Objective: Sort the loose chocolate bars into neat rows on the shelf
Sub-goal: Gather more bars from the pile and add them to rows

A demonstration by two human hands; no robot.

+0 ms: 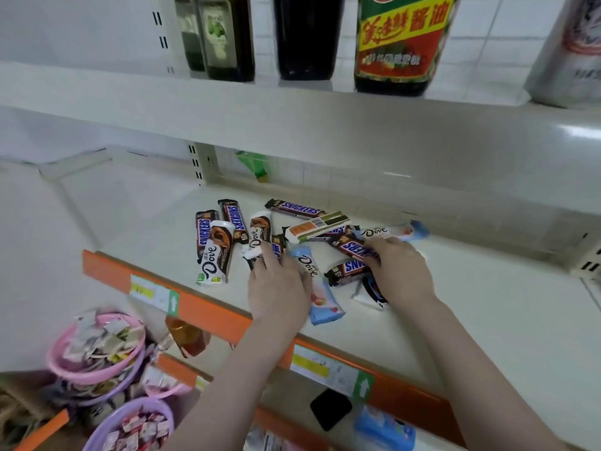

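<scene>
Head view. White shelf (455,307), orange front rail (208,312). Loose chocolate bars (312,229) heaped mid-shelf.

Left hand (276,288): palm down, fingers extended onto a brown Dove bar (258,236) at its 12 o'clock; grip cannot be told. Blue Dove bar (322,294) touches it at 3 o'clock. Two Snickers bars (216,227) and another brown Dove bar (216,255) lie side by side at its 10 o'clock.

Right hand (398,271): fingers curled over a Snickers bar (356,249) at its 10 o'clock. Pale-blue Dove bar (393,231) at 12 o'clock.

Bottles (305,37) on upper shelf.
</scene>
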